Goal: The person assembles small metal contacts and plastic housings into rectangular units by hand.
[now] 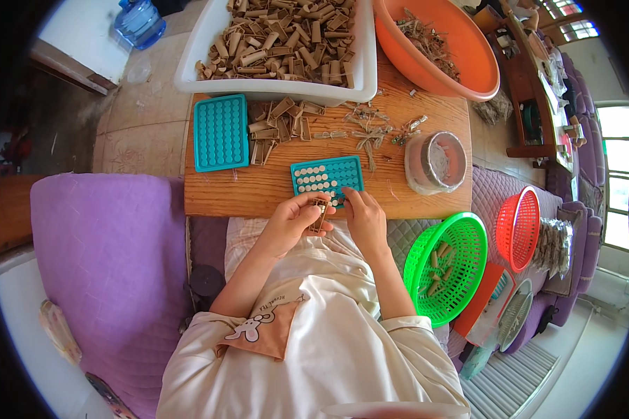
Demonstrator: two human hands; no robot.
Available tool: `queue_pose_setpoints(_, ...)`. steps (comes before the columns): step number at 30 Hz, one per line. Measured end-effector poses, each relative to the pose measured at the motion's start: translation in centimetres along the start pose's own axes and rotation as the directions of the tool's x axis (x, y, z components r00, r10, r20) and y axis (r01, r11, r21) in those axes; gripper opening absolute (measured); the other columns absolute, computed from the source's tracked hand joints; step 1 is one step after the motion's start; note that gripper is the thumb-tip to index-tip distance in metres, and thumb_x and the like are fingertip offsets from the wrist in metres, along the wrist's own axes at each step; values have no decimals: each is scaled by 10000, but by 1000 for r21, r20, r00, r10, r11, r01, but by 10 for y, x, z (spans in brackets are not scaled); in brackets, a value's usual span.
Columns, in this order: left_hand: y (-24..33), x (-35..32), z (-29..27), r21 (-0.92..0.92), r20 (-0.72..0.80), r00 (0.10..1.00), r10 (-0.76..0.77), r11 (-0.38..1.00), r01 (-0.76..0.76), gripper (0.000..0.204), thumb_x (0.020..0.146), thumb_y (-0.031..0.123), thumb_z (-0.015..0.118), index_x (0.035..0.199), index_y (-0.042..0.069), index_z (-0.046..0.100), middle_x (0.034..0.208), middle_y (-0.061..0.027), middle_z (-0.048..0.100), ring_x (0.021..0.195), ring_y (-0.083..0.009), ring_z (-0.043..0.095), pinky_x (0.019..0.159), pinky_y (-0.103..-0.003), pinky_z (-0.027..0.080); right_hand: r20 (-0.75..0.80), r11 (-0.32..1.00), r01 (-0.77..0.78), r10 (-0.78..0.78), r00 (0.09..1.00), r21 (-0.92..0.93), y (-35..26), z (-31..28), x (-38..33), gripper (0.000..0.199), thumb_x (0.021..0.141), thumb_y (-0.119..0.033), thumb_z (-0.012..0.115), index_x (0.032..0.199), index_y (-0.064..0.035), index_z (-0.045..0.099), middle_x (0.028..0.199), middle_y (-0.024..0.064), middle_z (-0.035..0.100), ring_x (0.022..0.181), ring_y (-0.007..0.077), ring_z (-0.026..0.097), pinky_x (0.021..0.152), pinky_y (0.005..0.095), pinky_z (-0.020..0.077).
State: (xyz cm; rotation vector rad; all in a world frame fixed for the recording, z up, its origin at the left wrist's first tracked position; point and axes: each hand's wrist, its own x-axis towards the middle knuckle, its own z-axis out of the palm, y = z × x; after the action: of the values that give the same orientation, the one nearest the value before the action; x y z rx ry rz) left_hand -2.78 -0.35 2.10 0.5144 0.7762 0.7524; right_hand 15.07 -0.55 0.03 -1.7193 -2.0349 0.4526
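My left hand is closed around a small brown trough-shaped piece, held just off the table's near edge. Right beside it, my right hand reaches over a teal tray with round hollows. Its fingers are drawn together at the tray's near part; whatever they pinch is hidden. White round discs fill much of the tray's left side, while hollows at the far right hold none. Left of this tray lies a second teal tray. Loose brown trough pieces are heaped between the two.
Behind stands a white bin full of brown pieces, with an orange basin to its right. Tied string bundles and a clear round tub sit on the wooden table. A green basket and a red basket are at right.
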Motion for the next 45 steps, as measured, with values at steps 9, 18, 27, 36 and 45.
queue_pose_setpoints(9, -3, 0, -1, -59, 15, 1000, 14, 998, -13, 315, 844, 99, 517, 1142, 23, 451, 981, -66, 565, 805, -138, 589, 679, -234, 497, -231, 912, 37, 64, 971, 409, -50, -26, 1, 150, 675, 44, 630, 795, -24, 570, 750, 93, 604, 635, 201, 599, 559, 266, 471)
queue_pose_setpoints(18, -14, -1, 1, 113, 23, 1000, -3, 994, 0, 291, 850, 73, 498, 1133, 16, 458, 901, -32, 580, 779, -78, 558, 636, -210, 472, -74, 947, 44, -21, 997, 318, -48, -24, -4, 136, 664, 23, 639, 763, -30, 562, 718, 82, 604, 635, 193, 599, 551, 276, 480)
queue_pose_setpoints(27, 0, -18, 28, 798, 129, 973, 191, 562, -216, 280, 770, 97, 554, 1041, 31, 533, 786, -149, 609, 651, -247, 596, 583, -307, 448, 474, 902, -223, 24, 880, 369, -29, -54, 10, 280, 605, -7, 674, 840, -28, 524, 769, 80, 547, 709, 176, 552, 582, 269, 465)
queue_pose_setpoints(36, 0, -21, 18, 701, 292, 953, -86, 697, -151, 237, 770, 91, 564, 984, -8, 542, 849, -105, 609, 720, -165, 583, 655, -272, 456, 716, 953, 54, -261, 647, 298, -31, -70, 36, 584, 569, -162, 737, 1102, -69, 517, 936, 107, 571, 874, 247, 551, 760, 343, 446)
queue_pose_setpoints(45, -5, -25, -6, 275, 294, 947, -129, 960, 46, 231, 865, 116, 468, 1071, 12, 473, 901, -65, 579, 741, -88, 539, 677, -234, 454, 372, 756, -190, -76, 925, 627, -39, 9, 120, 193, 831, -62, 475, 1002, 6, 533, 806, 70, 576, 715, 125, 567, 632, 286, 466)
